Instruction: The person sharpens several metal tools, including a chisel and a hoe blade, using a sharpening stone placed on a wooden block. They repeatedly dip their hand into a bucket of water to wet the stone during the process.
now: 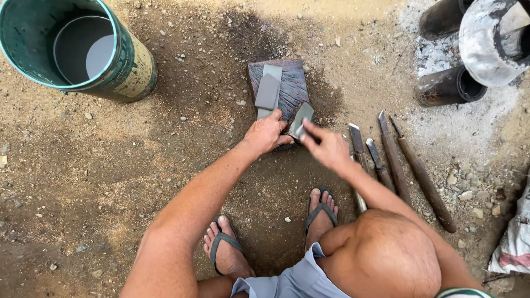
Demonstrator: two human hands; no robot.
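Observation:
A dark wet wooden block (290, 91) lies on the dirt in front of me, with a long grey sharpening stone (269, 88) on top of it. My left hand (266, 134) grips the block's near end, just below the stone. My right hand (327, 146) pinches a small flat grey piece (301, 120), tilted against the block's right edge; its movement blurs it slightly. Both hands nearly touch around that piece. My feet in flip-flops (320, 212) stand on damp ground below.
Several wooden-handled chisels (395, 160) lie side by side on the right. A green bucket (118, 63) holding water stands at top left. Dark pipes (444, 86), a grey metal vessel (486, 44) and ash sit at top right. A white sack (516, 243) is at the right edge.

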